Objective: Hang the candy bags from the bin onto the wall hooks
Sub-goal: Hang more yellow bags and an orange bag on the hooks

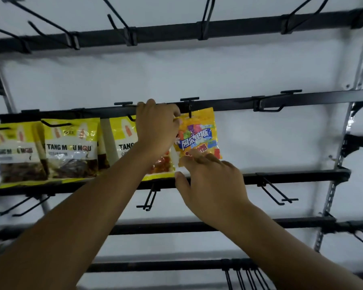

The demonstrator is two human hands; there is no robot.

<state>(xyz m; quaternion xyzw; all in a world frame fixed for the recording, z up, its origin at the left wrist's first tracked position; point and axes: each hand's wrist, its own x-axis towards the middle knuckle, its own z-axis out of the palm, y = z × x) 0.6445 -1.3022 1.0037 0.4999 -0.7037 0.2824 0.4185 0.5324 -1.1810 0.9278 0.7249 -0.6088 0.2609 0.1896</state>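
Your left hand point(155, 126) pinches the orange candy bag point(199, 132) onto its wall hook point(189, 110); your right hand point(210, 181), fingers loose, steadies it

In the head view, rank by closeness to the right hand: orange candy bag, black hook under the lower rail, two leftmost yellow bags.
1. orange candy bag with blue lettering: the right hand touches its lower part.
2. black wire hook: below-left.
3. yellow plastic bag with dark lettering: farther left.
4. yellow plastic bag at the left edge: farthest.
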